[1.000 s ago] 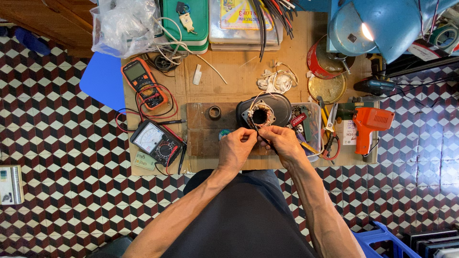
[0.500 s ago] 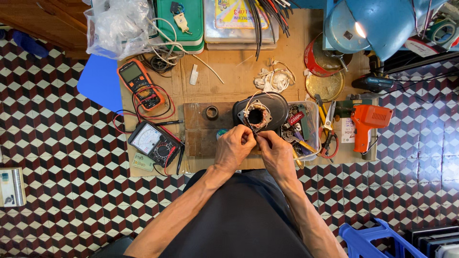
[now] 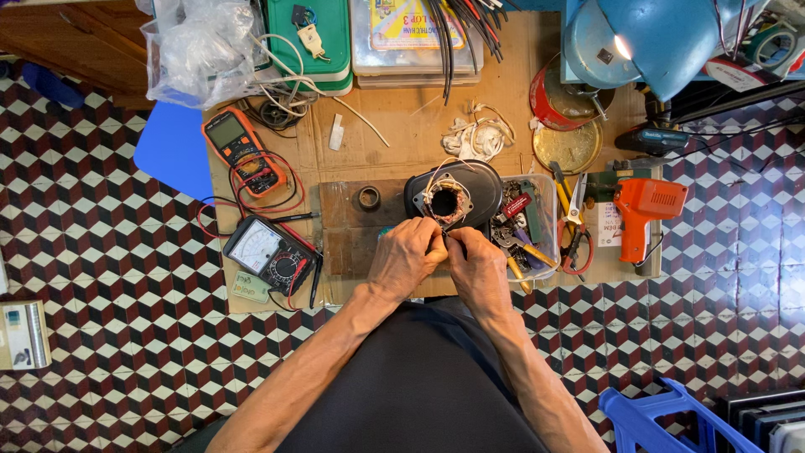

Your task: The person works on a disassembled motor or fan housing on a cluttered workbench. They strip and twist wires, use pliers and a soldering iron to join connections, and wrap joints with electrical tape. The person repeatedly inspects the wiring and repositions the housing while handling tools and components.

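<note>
A black motor stator [image 3: 453, 198] with copper windings and thin white leads sits on a brown wooden board [image 3: 348, 222]. My left hand [image 3: 406, 258] and my right hand [image 3: 475, 264] meet just below it, fingertips pinched together on a thin wire coming from the windings. What exactly lies between the fingers is too small to see. A small dark ring [image 3: 368, 198] lies on the board to the left of the stator.
An orange digital multimeter [image 3: 239, 151] and a black analog meter [image 3: 272, 253] with red leads lie left. A clear tray of tools [image 3: 537, 220], an orange drill [image 3: 646, 211], a blue lamp [image 3: 650, 38], plastic boxes [image 3: 415, 38] and a blue stool [image 3: 650, 415] surround the low table.
Both hands have drawn back from the stator toward me and closed together, fingertips now touching. The camera view shifted slightly.
</note>
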